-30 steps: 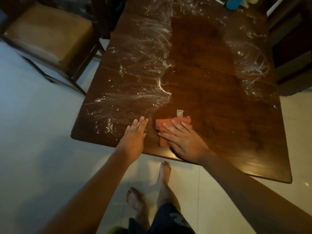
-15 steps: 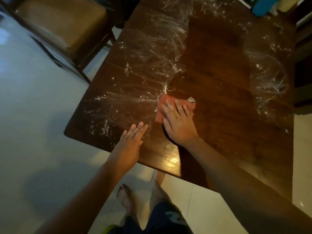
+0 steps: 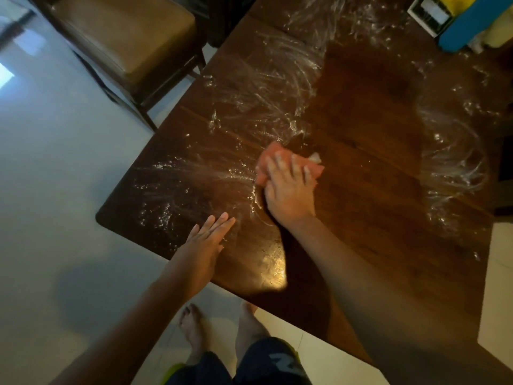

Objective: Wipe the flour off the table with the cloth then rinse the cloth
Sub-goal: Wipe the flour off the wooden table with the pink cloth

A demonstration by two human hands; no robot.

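Observation:
A pink cloth (image 3: 266,158) lies on the dark wooden table (image 3: 374,207), at the edge of the flour. My right hand (image 3: 288,187) presses flat on the cloth with spread fingers. White flour smears (image 3: 258,87) cover the table's left half, and more flour (image 3: 449,159) streaks the right side; a wiped dark band runs between them. My left hand (image 3: 206,240) rests flat with straight fingers on the table near its front edge, left of the cloth.
A wooden chair with a tan cushion (image 3: 125,40) stands at the table's far left corner. A blue object (image 3: 466,26) and a small white box (image 3: 430,12) sit at the far right. My bare feet (image 3: 222,329) stand on pale floor tiles.
My right hand has pushed the cloth away from the front edge toward the table's middle, into the flour. My left hand stayed flat near the front edge.

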